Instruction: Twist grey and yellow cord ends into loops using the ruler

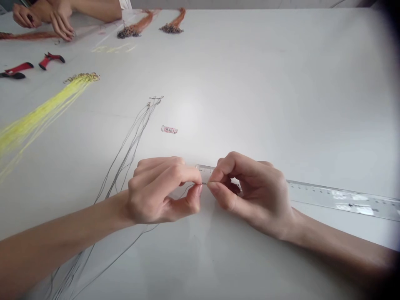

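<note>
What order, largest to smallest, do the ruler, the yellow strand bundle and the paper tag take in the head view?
Clear ruler and yellow strand bundle: too alike, both cut off, unranked. Smallest: the paper tag.

Inspected: left hand [159, 191] and right hand [253, 196] pinch a thin grey cord [204, 183] between thumbs and forefingers, fingertips nearly meeting beside a clear ruler [337, 200] on a white surface [281, 83], with loose grey cords [131, 141] running under the left wrist.
</note>
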Demonstrator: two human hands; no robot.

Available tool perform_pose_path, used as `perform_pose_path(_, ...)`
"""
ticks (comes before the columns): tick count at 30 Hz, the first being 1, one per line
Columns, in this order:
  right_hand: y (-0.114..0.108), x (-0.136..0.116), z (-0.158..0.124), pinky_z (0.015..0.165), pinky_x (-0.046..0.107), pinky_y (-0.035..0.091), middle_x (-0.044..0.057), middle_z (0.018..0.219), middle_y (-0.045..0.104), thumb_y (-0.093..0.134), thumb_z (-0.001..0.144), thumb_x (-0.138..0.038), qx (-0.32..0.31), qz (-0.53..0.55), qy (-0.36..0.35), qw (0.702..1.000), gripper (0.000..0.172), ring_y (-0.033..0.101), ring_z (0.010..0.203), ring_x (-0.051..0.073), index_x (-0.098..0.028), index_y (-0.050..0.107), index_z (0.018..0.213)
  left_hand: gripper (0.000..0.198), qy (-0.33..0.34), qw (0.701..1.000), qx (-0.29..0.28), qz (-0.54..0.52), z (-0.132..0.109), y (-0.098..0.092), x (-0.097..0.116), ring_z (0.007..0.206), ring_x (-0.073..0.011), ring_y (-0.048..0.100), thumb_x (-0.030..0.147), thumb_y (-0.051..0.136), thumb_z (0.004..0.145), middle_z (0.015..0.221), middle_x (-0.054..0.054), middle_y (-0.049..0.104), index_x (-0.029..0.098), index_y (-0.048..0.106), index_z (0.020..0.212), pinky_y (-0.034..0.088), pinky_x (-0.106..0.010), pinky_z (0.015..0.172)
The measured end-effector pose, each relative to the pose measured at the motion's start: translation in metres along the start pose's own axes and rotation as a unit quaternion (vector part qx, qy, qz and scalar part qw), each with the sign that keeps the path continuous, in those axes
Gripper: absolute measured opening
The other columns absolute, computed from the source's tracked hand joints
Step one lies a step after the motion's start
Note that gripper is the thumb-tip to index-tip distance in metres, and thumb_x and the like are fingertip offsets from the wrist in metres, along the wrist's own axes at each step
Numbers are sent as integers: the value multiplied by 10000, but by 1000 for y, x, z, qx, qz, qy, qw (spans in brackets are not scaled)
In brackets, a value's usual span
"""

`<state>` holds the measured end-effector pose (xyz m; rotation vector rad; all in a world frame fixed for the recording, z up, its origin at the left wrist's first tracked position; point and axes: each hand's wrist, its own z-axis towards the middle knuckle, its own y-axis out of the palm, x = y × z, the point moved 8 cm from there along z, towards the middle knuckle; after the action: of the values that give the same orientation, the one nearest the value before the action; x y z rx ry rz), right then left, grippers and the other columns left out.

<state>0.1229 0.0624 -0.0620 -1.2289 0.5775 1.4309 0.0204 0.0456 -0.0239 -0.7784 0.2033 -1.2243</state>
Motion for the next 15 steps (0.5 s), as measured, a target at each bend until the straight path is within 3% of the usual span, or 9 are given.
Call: perform_pose_path(15, 0, 0, 0, 376, 174, 310, -55, 534, 456, 552, 767, -111, 0, -3, 1, 1000, 147, 364, 443, 44, -184, 465, 675, 200, -3, 1000, -9, -5, 1, 1, 0, 390, -66, 403, 5, 501, 726, 493, 59, 498, 199, 480, 683, 346, -217, 335)
